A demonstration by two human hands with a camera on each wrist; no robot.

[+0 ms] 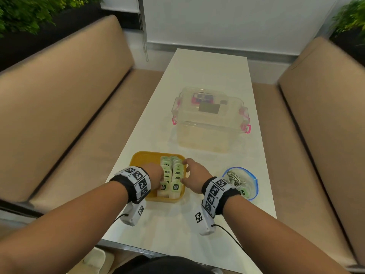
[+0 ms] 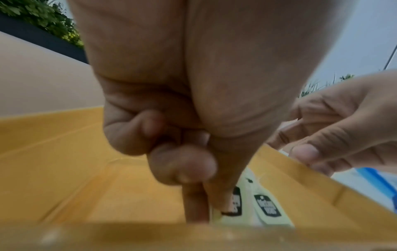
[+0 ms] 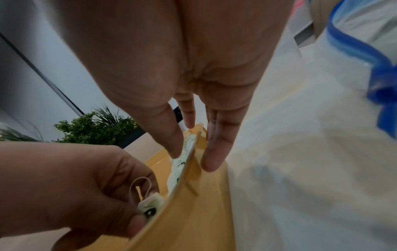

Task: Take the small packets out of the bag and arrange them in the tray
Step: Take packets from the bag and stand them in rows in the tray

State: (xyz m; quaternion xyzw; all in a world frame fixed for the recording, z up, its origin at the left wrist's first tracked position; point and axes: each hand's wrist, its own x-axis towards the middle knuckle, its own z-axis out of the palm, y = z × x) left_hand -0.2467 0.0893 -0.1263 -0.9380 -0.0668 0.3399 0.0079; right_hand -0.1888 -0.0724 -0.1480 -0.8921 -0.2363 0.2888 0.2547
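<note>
A yellow tray [image 1: 142, 161] sits at the near end of the table and holds two rows of pale green packets [image 1: 176, 175]. My left hand [image 1: 158, 178] is down inside the tray beside the left row. Its curled fingers pinch one packet [image 3: 150, 203] with a string loop at the near end. My right hand [image 1: 187, 171] straddles the tray's right wall [image 3: 193, 212], fingers straight. Its thumb rests inside by the packets [image 3: 178, 169] and the fingers lie against the outside. The clear bag [image 1: 250, 178] with a blue zip rim lies right of the tray, with a few packets inside.
A clear plastic box [image 1: 209, 119] with pink latches stands mid-table, beyond the tray. The white table [image 1: 207, 72] is long and narrow, with tan padded benches [image 1: 59, 115] along both sides. Plants stand in the far corners.
</note>
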